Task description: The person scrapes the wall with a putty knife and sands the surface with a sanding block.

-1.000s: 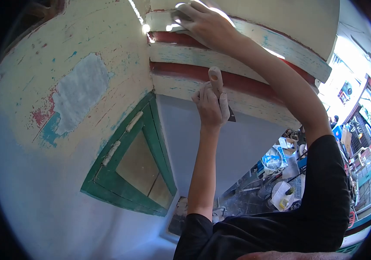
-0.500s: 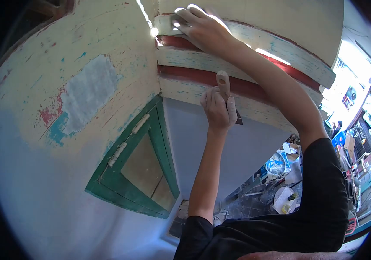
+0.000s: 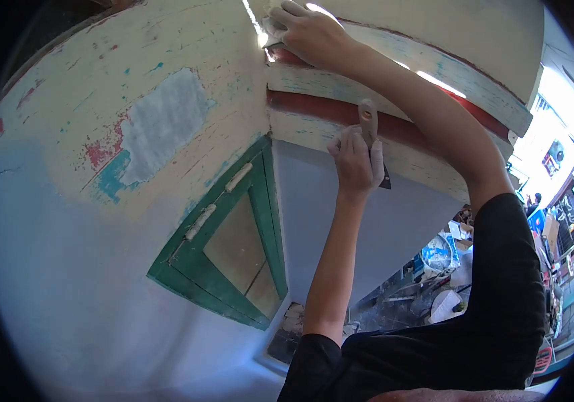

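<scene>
My left hand (image 3: 357,161), whitened with dust or filler, is closed around a putty knife (image 3: 368,119). Its handle with a hanging hole points up, and part of the dark blade shows below the fingers. High up, my right hand (image 3: 310,33) reaches to the corner where the top cream wooden slat (image 3: 387,50) meets the painted wall. Its fingers are bent and pressed together against the corner; a greyish edge shows under them, but I cannot make out what it is. Bright light comes through a gap (image 3: 262,39) beside the fingertips.
On the left, the cream wall (image 3: 233,100) has chipped paint and a grey patch (image 3: 166,127). A green-framed panel (image 3: 216,261) with two hinges sits below. Lower down at the right are a blue-and-white bag (image 3: 438,254), a round white surface (image 3: 445,305) and assorted clutter.
The view has shifted, so the wall and slats appear farther right. My right hand has moved closer into the corner. My left hand keeps hold of the putty knife.
</scene>
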`<state>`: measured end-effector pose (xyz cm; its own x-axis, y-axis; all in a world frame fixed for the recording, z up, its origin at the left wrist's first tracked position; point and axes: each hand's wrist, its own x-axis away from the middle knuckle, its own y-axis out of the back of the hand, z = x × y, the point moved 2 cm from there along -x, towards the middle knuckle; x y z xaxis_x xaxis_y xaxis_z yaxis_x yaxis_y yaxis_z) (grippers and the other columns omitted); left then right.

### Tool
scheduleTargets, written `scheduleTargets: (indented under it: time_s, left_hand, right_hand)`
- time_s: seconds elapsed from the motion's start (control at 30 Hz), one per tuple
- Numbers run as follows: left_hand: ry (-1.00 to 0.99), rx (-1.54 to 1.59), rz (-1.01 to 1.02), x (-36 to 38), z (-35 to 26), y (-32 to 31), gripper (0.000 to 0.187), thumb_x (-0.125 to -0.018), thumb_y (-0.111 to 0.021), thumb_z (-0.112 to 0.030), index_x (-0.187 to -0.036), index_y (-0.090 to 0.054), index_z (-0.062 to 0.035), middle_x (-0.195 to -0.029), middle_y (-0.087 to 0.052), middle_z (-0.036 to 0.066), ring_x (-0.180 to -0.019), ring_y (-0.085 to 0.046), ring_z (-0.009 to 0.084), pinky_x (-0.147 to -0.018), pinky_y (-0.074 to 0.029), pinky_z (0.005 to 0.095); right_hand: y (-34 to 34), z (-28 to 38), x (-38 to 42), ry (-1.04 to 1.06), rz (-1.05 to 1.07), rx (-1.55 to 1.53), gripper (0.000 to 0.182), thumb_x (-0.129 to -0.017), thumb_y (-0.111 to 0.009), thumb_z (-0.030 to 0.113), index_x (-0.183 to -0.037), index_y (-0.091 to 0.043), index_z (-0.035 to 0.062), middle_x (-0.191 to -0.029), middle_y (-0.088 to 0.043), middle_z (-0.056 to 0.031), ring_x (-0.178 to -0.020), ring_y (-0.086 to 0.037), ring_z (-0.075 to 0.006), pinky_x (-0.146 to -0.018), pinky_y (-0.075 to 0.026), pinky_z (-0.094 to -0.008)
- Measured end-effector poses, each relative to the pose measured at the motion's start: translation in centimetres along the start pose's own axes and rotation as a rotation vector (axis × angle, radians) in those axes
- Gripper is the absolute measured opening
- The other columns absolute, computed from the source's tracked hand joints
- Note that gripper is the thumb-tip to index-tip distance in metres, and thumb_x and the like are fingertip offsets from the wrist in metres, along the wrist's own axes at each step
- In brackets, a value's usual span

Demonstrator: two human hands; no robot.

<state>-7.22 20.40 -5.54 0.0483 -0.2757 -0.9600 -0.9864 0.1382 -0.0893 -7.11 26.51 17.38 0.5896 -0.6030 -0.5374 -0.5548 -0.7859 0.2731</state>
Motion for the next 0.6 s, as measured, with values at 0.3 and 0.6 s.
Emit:
scheduleTargets:
  time_s: [0.3, 0.6]
  left_hand:
    - [-0.01, 0.008, -0.007, 0.1, 0.0, 0.0, 0.028, -0.102, -0.047, -0.027, -0.104, -0.06, -0.0024, -0.103, -0.063, 0.013, -0.107, -0.058, 0.0315, -0.094, -0.03, 0.0459]
    - [-0.028, 0.022, -0.023, 0.4, 0.5, -0.3, 0.029, -0.103, -0.046, -0.029, -0.104, -0.059, -0.0032, -0.103, -0.063, 0.012, -0.105, -0.058, 0.0313, -0.093, -0.03, 0.0448]
  right_hand:
    - [-0.6, 0.9, 0.4, -0.055, -0.024, 0.017, 0.027, -0.086, -0.07, 0.017, -0.112, -0.073, 0.0086, -0.122, -0.061, -0.0045, -0.121, -0.058, -0.0209, -0.097, -0.052, -0.0366]
    - [1.0, 0.0, 5.4, -0.025, -0.231, 0.165, 0.018, -0.083, -0.072, 0.022, -0.094, -0.074, 0.0071, -0.116, -0.063, -0.0034, -0.115, -0.059, -0.0199, -0.091, -0.053, -0.0346]
